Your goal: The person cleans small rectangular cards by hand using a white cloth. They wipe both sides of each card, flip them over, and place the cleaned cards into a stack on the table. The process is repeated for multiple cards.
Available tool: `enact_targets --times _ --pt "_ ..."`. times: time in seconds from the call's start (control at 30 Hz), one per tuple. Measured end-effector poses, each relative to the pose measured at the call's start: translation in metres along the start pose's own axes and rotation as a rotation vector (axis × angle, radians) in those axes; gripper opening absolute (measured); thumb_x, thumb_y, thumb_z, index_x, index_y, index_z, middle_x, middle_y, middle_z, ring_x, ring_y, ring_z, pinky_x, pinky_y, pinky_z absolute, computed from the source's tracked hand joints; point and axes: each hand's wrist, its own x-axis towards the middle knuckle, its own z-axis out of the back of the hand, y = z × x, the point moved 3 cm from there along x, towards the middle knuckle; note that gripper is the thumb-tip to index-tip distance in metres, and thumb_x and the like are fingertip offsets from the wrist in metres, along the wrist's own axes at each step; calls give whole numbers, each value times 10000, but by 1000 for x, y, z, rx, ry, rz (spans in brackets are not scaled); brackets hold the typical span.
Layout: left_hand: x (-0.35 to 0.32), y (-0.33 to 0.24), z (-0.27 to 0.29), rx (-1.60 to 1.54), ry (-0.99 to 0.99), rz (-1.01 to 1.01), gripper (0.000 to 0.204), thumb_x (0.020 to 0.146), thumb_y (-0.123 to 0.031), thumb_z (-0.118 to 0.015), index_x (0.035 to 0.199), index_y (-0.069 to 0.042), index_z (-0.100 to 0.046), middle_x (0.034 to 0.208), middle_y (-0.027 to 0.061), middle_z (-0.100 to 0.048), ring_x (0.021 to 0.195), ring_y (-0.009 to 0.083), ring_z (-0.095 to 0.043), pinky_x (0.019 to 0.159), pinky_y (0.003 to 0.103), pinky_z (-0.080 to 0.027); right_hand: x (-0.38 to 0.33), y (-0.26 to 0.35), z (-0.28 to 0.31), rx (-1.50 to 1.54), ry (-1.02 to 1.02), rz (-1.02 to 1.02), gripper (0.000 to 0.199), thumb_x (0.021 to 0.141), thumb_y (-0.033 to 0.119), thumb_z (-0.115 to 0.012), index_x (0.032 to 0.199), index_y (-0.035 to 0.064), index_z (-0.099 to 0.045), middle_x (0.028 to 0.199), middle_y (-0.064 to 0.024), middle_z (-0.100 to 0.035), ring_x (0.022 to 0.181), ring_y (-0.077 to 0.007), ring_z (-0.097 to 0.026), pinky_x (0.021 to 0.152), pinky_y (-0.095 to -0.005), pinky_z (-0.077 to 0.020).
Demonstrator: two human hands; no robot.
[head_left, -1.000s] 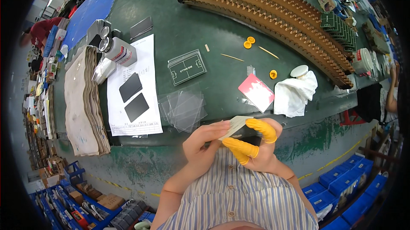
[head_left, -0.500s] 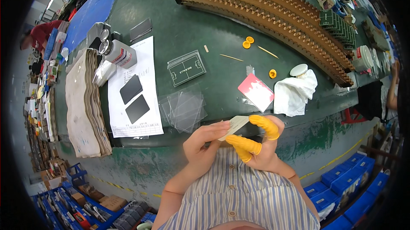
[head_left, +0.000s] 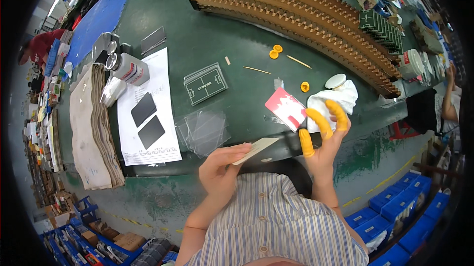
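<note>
We work at a dark green workbench (head_left: 237,24) in a busy workshop, with blue plastic bins (head_left: 395,211) on the floor at our right and another person in a red top (head_left: 42,46) far at the left. On the bench, long rows of brown slotted cardboard racks (head_left: 306,19) curve across the back; a white paper sheet (head_left: 148,137) carries two dark rectangular plates (head_left: 147,120), and beside it lies a stack of beige cloths (head_left: 91,127). Near the middle we see a clear plastic plate with white line print (head_left: 205,84), some thin transparent sheets (head_left: 205,130), a red and white card (head_left: 285,109) and a white crumpled cloth (head_left: 333,103). Our left hand (head_left: 222,167) pinches a thin pale rectangular plate (head_left: 256,149) between thumb and fingers, holding it in the air just above the bench's near edge, its flat face tilted upward. Our right hand (head_left: 323,140) is apart from this plate, raised and open, with fingers spread and yellow rubber finger cots (head_left: 318,122) on three of them.
</note>
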Motion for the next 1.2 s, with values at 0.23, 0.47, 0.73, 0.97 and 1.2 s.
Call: enact_targets --times 0.23,0.47,0.73,0.97,1.2 --pt "2 6 -3 -205 -58 61 107 810 98 -584 868 10 -566 952 183 -638 965 301 -623 889 410 -486 7 -22 -9 -161 163 17 338 764 344 -676 1048 161 -670 1294 -139 -416 1188 -348 -305 1004 -464 -236" --pt "2 7 -1 -215 -101 38 114 809 100 -585 862 5 -551 927 169 -634 946 294 -623 896 429 -484 9 -18 -12 -200 216 33 334 773 396 -658 1040 197 -681 1307 -129 -411 1195 -346 -290 1014 -470 -217" --pt "2 7 0 -149 -86 32 103 834 57 -574 853 -9 -498 914 160 -621 927 279 -619 904 453 -490 10 -15 -15 -210 193 51 329 767 388 -664 1035 198 -689 1304 -124 -430 1196 -334 -296 1003 -465 -219" --pt "2 6 0 -161 -79 4 116 831 83 -563 849 -10 -497 912 160 -620 939 281 -618 914 466 -484 11 -14 -17 -251 209 83 330 765 380 -668 1039 196 -692 1306 -124 -439 1197 -327 -301 981 -455 -235" --pt "1 9 1 -229 -60 10 114 826 83 -570 894 -9 -559 962 161 -632 991 305 -606 941 467 -447 12 -12 -20 -242 213 69 338 766 378 -670 1052 197 -687 1316 -125 -426 1200 -330 -296 992 -459 -222"
